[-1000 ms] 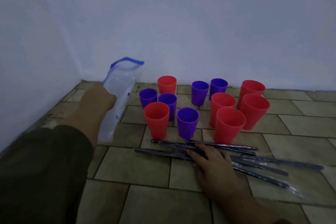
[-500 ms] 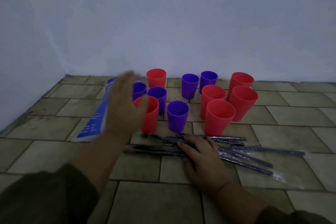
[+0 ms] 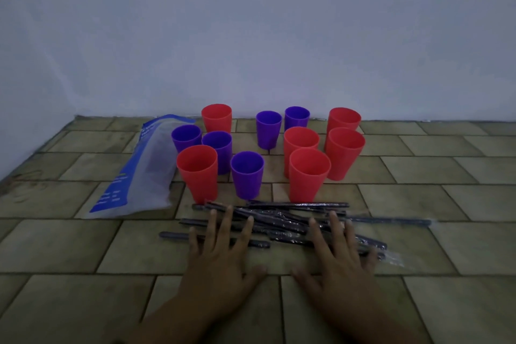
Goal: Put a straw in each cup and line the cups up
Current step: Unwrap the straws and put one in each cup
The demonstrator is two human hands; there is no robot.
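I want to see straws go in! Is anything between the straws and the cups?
Nothing visible does. The wrapped straws lie just in front of the cups, whose open mouths face up.

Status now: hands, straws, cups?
Resting flat on wrapped straws: left hand, right hand. All cups clustered, no straw inside, unaligned. Leftward, plastic bag, not blocking.
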